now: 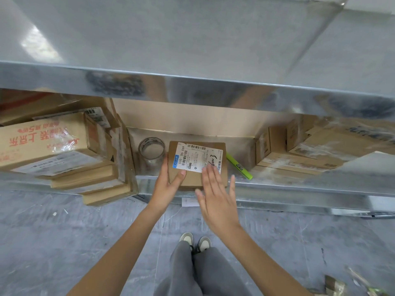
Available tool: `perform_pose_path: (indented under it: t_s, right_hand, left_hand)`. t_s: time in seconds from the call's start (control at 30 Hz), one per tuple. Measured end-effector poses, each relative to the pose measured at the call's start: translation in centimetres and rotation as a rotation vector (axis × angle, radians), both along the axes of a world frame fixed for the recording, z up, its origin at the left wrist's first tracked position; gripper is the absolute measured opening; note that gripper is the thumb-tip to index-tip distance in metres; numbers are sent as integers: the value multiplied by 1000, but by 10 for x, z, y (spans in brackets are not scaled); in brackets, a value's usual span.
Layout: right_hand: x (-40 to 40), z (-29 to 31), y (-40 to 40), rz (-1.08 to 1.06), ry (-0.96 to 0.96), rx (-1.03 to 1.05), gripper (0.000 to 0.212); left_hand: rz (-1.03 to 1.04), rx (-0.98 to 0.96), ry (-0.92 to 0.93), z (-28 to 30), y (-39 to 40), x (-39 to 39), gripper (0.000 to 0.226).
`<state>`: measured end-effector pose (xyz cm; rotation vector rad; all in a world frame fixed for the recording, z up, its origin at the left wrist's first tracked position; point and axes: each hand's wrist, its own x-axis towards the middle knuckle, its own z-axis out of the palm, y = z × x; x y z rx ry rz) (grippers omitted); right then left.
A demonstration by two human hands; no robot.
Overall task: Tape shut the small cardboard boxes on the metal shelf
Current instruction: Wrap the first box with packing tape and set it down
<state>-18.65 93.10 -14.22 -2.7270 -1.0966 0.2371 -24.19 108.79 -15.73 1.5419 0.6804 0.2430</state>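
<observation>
- The person's legs [203, 272] in grey trousers, with two pale shoes [195, 240] on the grey scuffed floor [64, 242], lie nearest the camera; they stand right against the shelf.
- The metal shelf [277, 186] is the biggest thing ahead: a shiny upper board crosses the top of the view, and the lower board carries the boxes.
- A stack of large boxes [53, 146] fills the left of the lower board, one printed with red characters; more boxes [299, 150] crowd the right. The gap between them seems to serve as the working spot.
- The small box [197, 165] lies flat in that gap at the front edge, shipping label [198, 157] facing up.
- The left hand [168, 184] holds the box's left side, thumb pressed on top, likely to steady it.
- The right hand [218, 193] rests on the box's near right corner with fingers straight and spread, grasping nothing, probably smoothing the top.
- A roll of clear tape [151, 150] stands just left of the box, within easy reach.
- A green marker [239, 166] lies just right of it.
</observation>
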Motion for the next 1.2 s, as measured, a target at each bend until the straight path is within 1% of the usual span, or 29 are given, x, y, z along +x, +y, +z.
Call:
perform_pose_path:
  t_s: [0.07, 0.17, 0.23, 0.4, 0.43, 0.5, 0.53, 0.57, 0.6, 0.63, 0.67, 0.7, 0.73, 0.77, 0.8, 0.87, 0.93, 0.97, 1.0, 1.1, 1.13, 1.2]
  right_hand:
    - [20, 2, 13, -32, 6, -19, 60]
    - [50, 5, 37, -27, 27, -37, 59]
    - [71, 4, 52, -44, 50, -51, 58]
    - [112, 11, 90, -110, 209, -81, 58]
    - [114, 11, 91, -149, 241, -75, 58]
    - [112, 12, 79, -298, 316, -32, 53]
    - [109, 14, 70, -383, 409, 63, 48]
    - [104, 18, 60, -435, 518, 204, 40]
    - [96, 21, 51, -461, 590, 377, 37]
    - [86, 27, 44, -463, 569, 512, 38]
    - [77, 30, 37, -453, 508, 607, 37]
    - [68, 32, 29, -421, 426, 685, 30]
    - [60, 32, 24, -376, 369, 764, 25]
    - [52, 33, 20, -340, 343, 824, 28]
    - [47, 31, 17, -307, 331, 875, 33]
    - [38, 27, 14, -240, 302, 906, 41]
    - [34, 24, 12, -217, 330, 836, 44]
    - [31, 22, 9, -221, 329, 757, 45]
    - [28, 20, 5, -220, 281, 654, 45]
    - [8, 15, -10, -146, -7, 347, 50]
    - [-1, 15, -12, -93, -61, 288, 51]
    - [-13, 16, -14, -31, -98, 205, 54]
  left_hand:
    - [-12, 2, -12, -2, 1, -1, 65]
    - [3, -16, -4, -3, 3, 2, 60]
    - [18, -21, 3, -5, 3, 3, 62]
    - [-2, -31, 12, -2, 3, 1, 60]
    - [-14, -29, 11, -1, 3, 0, 60]
    - [-42, -42, 5, -1, 4, -7, 65]
    - [-48, -46, -5, -1, 4, -12, 69]
    - [-43, -45, -19, -1, 4, -16, 71]
    - [-25, -51, -37, 1, 4, -19, 68]
    - [12, -71, -61, 5, 4, -19, 61]
    - [75, -101, -84, 10, 4, -16, 53]
    - [155, -138, -101, 17, 4, -12, 48]
    - [229, -176, -112, 24, 5, -6, 49]
    - [276, -204, -115, 29, 6, -1, 54]
    - [290, -217, -118, 33, 7, 4, 61]
    - [246, -197, -106, 36, 6, 9, 73]
    - [172, -155, -47, 33, 3, 10, 78]
    - [152, -148, -19, 29, 1, 9, 79]
    - [142, -144, -1, 26, 0, 8, 79]
    - [141, -125, 33, 24, -1, 6, 74]
    - [141, -128, 40, 24, -1, 5, 71]
    - [127, -115, 43, 26, 1, 5, 69]
